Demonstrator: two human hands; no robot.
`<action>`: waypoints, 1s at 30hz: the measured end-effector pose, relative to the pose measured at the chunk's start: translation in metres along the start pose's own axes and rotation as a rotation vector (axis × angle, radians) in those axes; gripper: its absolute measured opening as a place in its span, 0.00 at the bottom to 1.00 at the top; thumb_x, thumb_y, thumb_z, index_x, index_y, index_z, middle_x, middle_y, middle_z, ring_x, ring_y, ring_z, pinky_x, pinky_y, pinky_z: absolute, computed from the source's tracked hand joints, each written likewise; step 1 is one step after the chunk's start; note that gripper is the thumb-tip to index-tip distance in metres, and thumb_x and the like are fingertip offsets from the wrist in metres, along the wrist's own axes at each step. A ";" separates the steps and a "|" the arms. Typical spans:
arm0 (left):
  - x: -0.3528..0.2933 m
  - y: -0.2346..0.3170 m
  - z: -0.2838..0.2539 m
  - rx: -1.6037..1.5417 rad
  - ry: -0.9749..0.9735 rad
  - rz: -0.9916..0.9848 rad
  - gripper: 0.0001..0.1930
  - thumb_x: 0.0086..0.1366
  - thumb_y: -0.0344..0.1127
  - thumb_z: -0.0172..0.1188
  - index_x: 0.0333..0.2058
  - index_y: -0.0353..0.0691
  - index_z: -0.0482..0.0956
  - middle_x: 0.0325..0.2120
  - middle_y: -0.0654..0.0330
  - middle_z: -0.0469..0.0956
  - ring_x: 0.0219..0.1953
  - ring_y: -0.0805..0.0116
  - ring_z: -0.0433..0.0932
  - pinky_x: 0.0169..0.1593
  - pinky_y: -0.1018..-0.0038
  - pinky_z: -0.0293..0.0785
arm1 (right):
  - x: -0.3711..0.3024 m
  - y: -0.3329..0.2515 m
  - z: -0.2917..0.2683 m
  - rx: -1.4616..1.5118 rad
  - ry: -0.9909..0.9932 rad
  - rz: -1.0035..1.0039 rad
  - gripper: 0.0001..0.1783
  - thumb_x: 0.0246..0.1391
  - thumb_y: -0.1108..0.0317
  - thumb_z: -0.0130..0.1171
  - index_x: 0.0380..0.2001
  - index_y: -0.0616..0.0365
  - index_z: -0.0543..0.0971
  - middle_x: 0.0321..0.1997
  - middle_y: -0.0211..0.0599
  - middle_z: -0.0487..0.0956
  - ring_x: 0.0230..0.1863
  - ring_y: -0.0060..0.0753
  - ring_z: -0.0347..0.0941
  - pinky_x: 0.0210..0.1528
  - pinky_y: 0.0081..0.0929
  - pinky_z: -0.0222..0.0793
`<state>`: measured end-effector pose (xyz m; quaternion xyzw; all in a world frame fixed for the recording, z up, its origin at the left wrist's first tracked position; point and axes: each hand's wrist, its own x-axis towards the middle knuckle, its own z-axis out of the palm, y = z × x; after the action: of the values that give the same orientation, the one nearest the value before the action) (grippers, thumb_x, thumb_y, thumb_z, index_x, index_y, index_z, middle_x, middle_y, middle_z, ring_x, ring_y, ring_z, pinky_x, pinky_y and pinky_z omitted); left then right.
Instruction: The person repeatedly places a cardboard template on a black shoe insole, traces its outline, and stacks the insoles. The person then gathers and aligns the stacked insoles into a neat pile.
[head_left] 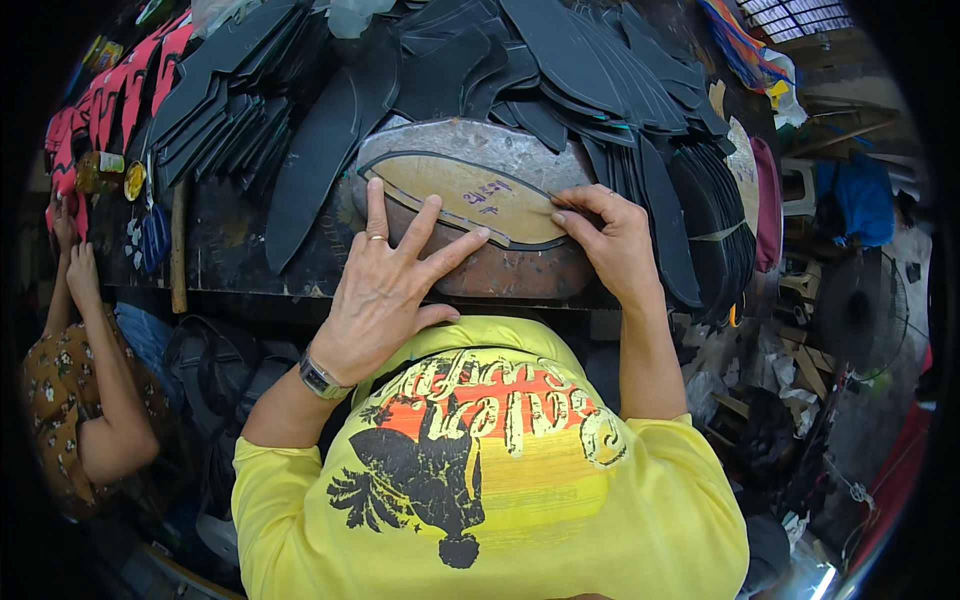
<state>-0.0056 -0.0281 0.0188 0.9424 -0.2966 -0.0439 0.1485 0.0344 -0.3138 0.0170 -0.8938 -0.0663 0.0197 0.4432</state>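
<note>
Your left hand splayed, empty, touching one tan leaf-shaped template; right hand near-pinched, right end, hold unclear.

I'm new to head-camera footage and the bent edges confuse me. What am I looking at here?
There is no machine: a person in a yellow shirt works with bare hands. This single picture comes from a wide fisheye camera on their head, looking down, so straight edges curve near the rim.

On the dark table sits a rounded slab, with piles of dark cut pieces around it. On the slab lies a tan leaf-shaped piece with a dark border. The left hand spreads its fingers over it; the right hand has thumb and forefinger at its right end, though exactly what they pinch is unclear.

At far left are another person's hands.
</note>
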 end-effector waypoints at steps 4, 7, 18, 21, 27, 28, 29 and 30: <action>0.001 0.002 -0.001 0.024 -0.018 -0.002 0.51 0.49 0.52 0.79 0.72 0.74 0.63 0.71 0.52 0.57 0.73 0.21 0.45 0.59 0.49 0.71 | 0.002 0.001 0.000 0.013 0.004 -0.014 0.11 0.54 0.78 0.70 0.41 0.66 0.86 0.37 0.39 0.86 0.39 0.27 0.82 0.45 0.23 0.75; 0.002 0.002 -0.002 0.019 -0.025 0.000 0.51 0.49 0.51 0.79 0.72 0.74 0.63 0.71 0.52 0.57 0.73 0.21 0.45 0.59 0.49 0.72 | 0.003 0.001 -0.002 0.040 -0.009 0.036 0.11 0.53 0.77 0.70 0.41 0.66 0.86 0.37 0.39 0.87 0.39 0.26 0.83 0.45 0.22 0.76; 0.001 0.000 0.000 0.012 -0.027 -0.001 0.52 0.48 0.49 0.80 0.72 0.73 0.63 0.71 0.52 0.56 0.73 0.21 0.45 0.59 0.49 0.72 | 0.007 0.000 -0.003 0.069 -0.048 0.147 0.11 0.54 0.76 0.71 0.41 0.67 0.86 0.36 0.38 0.88 0.38 0.21 0.82 0.45 0.21 0.77; 0.001 0.001 -0.001 0.011 -0.019 0.001 0.52 0.48 0.49 0.80 0.72 0.72 0.63 0.71 0.52 0.57 0.73 0.21 0.46 0.59 0.49 0.72 | 0.008 0.000 -0.003 0.044 -0.044 0.169 0.12 0.53 0.76 0.72 0.41 0.67 0.86 0.35 0.37 0.87 0.37 0.21 0.81 0.44 0.21 0.76; 0.005 0.005 -0.007 0.024 -0.033 -0.011 0.51 0.48 0.49 0.80 0.71 0.69 0.65 0.69 0.50 0.61 0.72 0.20 0.49 0.59 0.50 0.73 | 0.004 -0.004 -0.006 -0.211 0.004 0.064 0.11 0.53 0.71 0.72 0.38 0.64 0.85 0.32 0.38 0.82 0.33 0.31 0.80 0.39 0.27 0.74; 0.006 0.006 -0.008 0.026 -0.046 -0.018 0.50 0.48 0.50 0.80 0.71 0.69 0.65 0.69 0.50 0.61 0.72 0.20 0.50 0.58 0.50 0.73 | 0.003 -0.006 -0.006 -0.259 0.022 0.072 0.10 0.53 0.71 0.72 0.38 0.64 0.85 0.32 0.38 0.81 0.34 0.32 0.79 0.40 0.27 0.74; 0.007 0.007 -0.009 0.030 -0.040 -0.017 0.50 0.48 0.50 0.80 0.71 0.68 0.66 0.68 0.50 0.62 0.72 0.20 0.51 0.58 0.50 0.73 | 0.002 -0.008 -0.007 -0.299 0.047 0.057 0.10 0.54 0.71 0.72 0.38 0.63 0.85 0.33 0.38 0.80 0.35 0.34 0.79 0.41 0.27 0.73; 0.007 0.007 -0.011 0.035 -0.055 -0.020 0.50 0.48 0.50 0.80 0.71 0.67 0.66 0.68 0.50 0.62 0.72 0.20 0.51 0.57 0.51 0.73 | 0.003 -0.010 -0.008 -0.212 0.104 0.040 0.09 0.54 0.71 0.71 0.38 0.63 0.86 0.34 0.39 0.80 0.36 0.33 0.79 0.41 0.27 0.73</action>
<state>-0.0018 -0.0353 0.0311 0.9462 -0.2916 -0.0660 0.1236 0.0366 -0.3136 0.0295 -0.9365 -0.0269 -0.0251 0.3488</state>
